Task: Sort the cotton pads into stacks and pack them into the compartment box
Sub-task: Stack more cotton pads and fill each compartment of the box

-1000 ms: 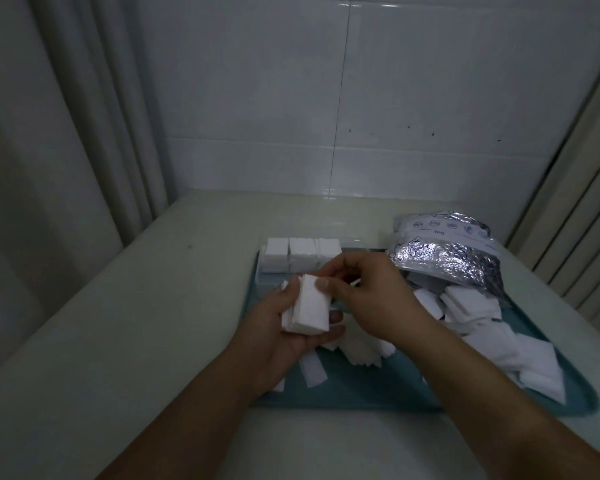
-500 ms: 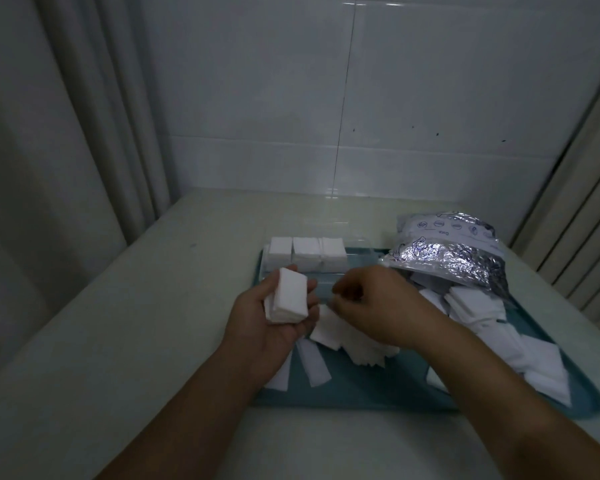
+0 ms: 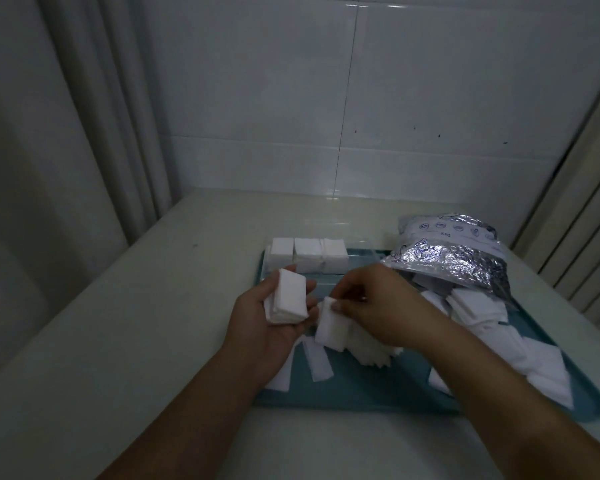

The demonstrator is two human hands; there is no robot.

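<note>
Right hand [image 3: 378, 306] newly pinching pad [image 3: 329, 327], left hand [image 3: 267, 320] gripping stack [image 3: 290, 301], three stacks in box [image 3: 309, 258]

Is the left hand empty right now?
No, the left hand grips a stack of cotton pads above the tray's left edge.

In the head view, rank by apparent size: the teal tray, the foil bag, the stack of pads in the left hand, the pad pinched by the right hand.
1. teal tray
2. foil bag
3 and 4. stack of pads in the left hand and pad pinched by the right hand: look alike, not ranked.
</note>
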